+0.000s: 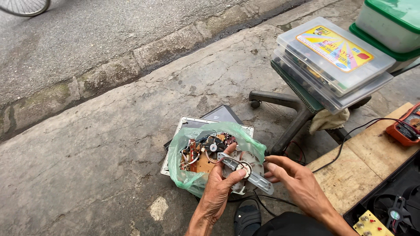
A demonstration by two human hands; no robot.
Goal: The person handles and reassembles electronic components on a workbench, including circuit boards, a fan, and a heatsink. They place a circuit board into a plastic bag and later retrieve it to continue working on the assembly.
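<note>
Grey-white metal bracket with a round coil part at its middle (245,171), pinched by the left hand (218,190), thumb on top and fingers curled under, firmly closed on it. Held above the pavement, just in front of the mouth of a thin green plastic bag (192,175). Inside the bag: a brown circuit board with small components and loose red and white wires (202,155), a red wire running from board to bracket. Right hand (297,179) just beside the bracket's right end, fingers half curled and loosely spread, index fingertip close to the metal strip; contact impossible to tell, nothing clearly gripped.

Under the bag, a flat dark panel with a pale frame (218,117), lying on the cracked concrete pavement (96,148). Further right, the black base of a wheeled chair (284,109), carrying stacked clear plastic boxes with a yellow label on top (332,61), green-lidded tubs (389,26) behind. At far right a wooden board (363,161) with a red multimeter (404,126) and black leads. Bottom right, a black fan (391,209) in an open case.
</note>
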